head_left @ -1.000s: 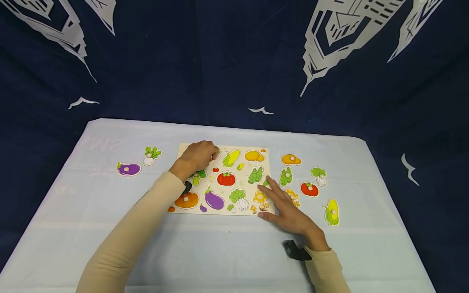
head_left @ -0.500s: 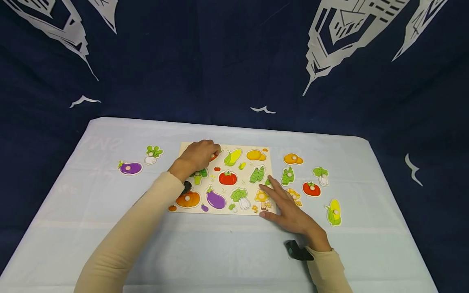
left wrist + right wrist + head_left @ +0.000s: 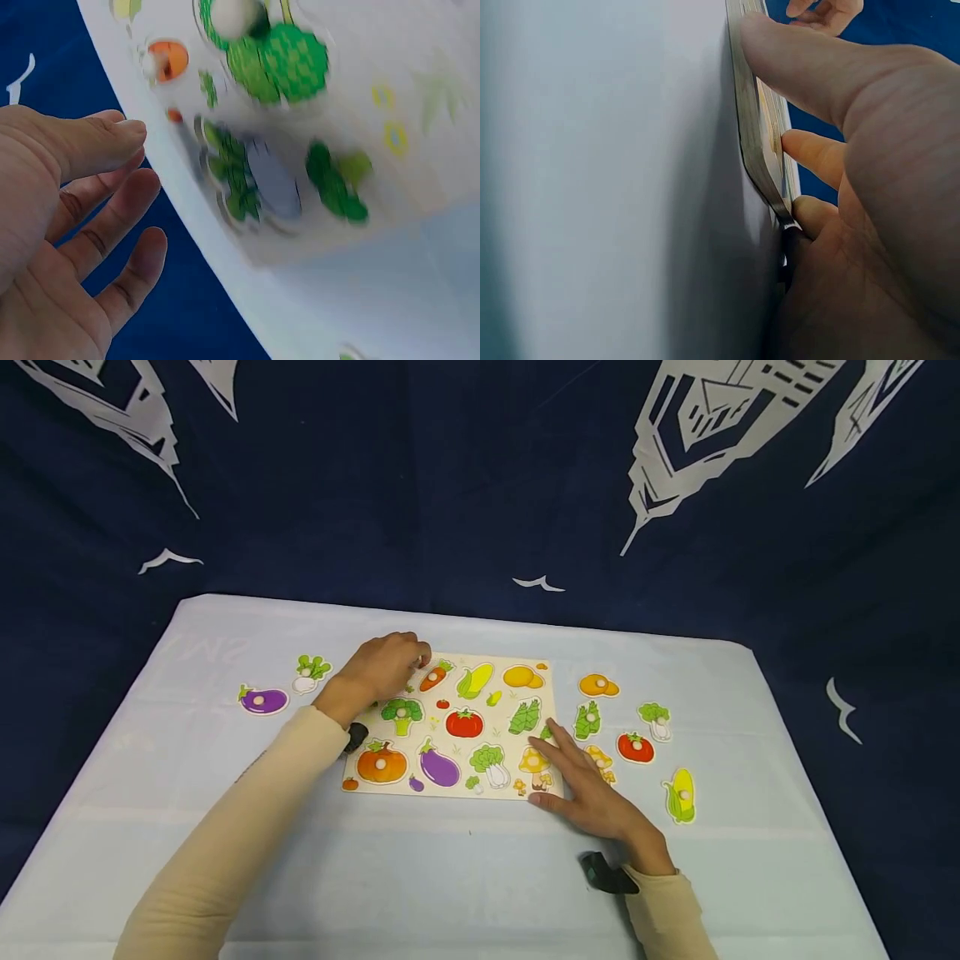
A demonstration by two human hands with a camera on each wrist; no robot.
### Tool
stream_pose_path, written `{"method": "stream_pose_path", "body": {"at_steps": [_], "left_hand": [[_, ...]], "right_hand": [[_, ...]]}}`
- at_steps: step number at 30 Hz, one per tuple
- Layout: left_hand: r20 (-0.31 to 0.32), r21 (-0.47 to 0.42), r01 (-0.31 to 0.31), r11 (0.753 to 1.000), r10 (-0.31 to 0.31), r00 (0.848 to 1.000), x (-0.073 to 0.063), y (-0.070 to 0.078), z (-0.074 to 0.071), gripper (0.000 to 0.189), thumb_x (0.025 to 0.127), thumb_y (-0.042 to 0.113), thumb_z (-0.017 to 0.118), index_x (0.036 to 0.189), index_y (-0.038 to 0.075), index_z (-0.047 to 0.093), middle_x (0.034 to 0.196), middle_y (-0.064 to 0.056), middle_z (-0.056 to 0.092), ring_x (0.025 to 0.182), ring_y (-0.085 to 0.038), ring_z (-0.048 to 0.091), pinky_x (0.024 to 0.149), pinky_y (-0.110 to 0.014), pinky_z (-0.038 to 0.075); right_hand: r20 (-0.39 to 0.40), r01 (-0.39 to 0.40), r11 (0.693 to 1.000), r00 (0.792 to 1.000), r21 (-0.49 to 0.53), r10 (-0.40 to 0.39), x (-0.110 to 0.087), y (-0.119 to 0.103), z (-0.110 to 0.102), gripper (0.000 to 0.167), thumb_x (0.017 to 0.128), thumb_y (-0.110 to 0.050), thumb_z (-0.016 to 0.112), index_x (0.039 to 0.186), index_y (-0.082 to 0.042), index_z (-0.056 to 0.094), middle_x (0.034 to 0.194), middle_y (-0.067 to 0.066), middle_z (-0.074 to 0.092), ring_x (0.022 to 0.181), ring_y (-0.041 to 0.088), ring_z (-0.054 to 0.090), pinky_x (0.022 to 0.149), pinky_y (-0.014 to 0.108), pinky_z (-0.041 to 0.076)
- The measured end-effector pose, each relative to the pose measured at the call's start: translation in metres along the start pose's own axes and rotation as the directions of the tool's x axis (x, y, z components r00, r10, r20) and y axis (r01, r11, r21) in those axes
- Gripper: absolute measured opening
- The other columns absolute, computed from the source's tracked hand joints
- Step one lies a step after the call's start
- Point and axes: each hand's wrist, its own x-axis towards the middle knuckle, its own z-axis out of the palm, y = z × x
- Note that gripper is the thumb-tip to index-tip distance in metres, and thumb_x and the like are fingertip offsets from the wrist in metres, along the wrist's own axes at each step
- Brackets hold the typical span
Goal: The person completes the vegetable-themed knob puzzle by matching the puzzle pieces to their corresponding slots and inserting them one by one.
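My left hand [image 3: 384, 668] hovers over the board's back left corner, fingers loosely bent, holding nothing in the left wrist view. Just right of it, the carrot piece [image 3: 433, 677] lies on the wooden vegetable puzzle board [image 3: 480, 693], its knob showing. The broccoli piece [image 3: 402, 716] and pumpkin piece [image 3: 382, 765] sit in the board's left part. Below my left fingers, the left wrist view shows a printed radish picture [image 3: 274, 184]. My right hand [image 3: 592, 789] rests with spread fingers on the board's right edge, thumb at the near corner [image 3: 761, 45].
On the left of the white table [image 3: 450, 877] lie an eggplant piece [image 3: 263, 701] and a radish piece [image 3: 311, 674]. Right of the board are potato [image 3: 597, 685], asparagus [image 3: 587, 721], tomato [image 3: 635, 747], cabbage [image 3: 656, 722], corn [image 3: 680, 795] and mushroom [image 3: 600, 762] pieces.
My left hand has come off the carrot piece and moved left, uncovering the carrot and more of the broccoli and pumpkin. The right hand stays in place.
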Motion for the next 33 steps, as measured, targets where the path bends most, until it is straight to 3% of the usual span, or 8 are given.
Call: {"method": "stream_pose_path", "body": {"at_steps": [11,18,27,33], "left_hand": [[-0.032,-0.017,0.06,0.998,-0.061,0.998,-0.018,-0.021,-0.016,0.024,0.098,0.001,0.058,0.117,0.008,0.07,0.106,-0.009,0.066,0.098,-0.025,0.059,0.093,-0.042,0.051],[-0.064,0.012,0.073,0.997,-0.072,0.995,-0.04,-0.044,-0.021,0.022,0.097,-0.004,0.057,0.11,0.007,0.072,0.105,-0.01,0.068,0.097,-0.027,0.061,0.091,-0.046,0.052],[-0.028,0.013,0.139,0.99,-0.139,0.99,-0.059,-0.068,-0.026,0.024,0.095,-0.007,0.056,0.101,0.008,0.073,0.106,-0.01,0.068,0.093,-0.028,0.058,0.087,-0.046,0.05],[0.023,0.016,0.198,0.98,-0.199,0.98,-0.066,-0.08,-0.027,0.032,0.086,-0.014,0.061,0.106,0.009,0.074,0.116,-0.013,0.067,0.1,-0.03,0.058,0.095,-0.05,0.049]], "right_hand": [[-0.015,-0.013,1.0,1.0,-0.005,0.013,-0.003,0.002,0.002,0.082,0.088,-0.037,0.075,0.158,-0.024,0.032,0.17,0.006,0.005,0.156,0.035,0.004,0.117,0.07,0.012],[-0.01,0.001,1.0,1.0,0.0,-0.001,-0.001,0.0,0.002,0.082,0.089,-0.035,0.075,0.157,-0.023,0.033,0.17,0.007,0.005,0.156,0.035,0.004,0.117,0.07,0.012],[-0.009,-0.01,1.0,1.0,0.0,0.01,-0.001,-0.001,0.001,0.083,0.088,-0.037,0.076,0.158,-0.025,0.033,0.171,0.005,0.004,0.156,0.035,0.003,0.118,0.07,0.011],[-0.009,-0.008,1.0,1.0,-0.003,0.008,0.0,-0.001,0.003,0.083,0.088,-0.038,0.076,0.157,-0.024,0.033,0.171,0.006,0.005,0.156,0.034,0.003,0.117,0.07,0.011]]}}
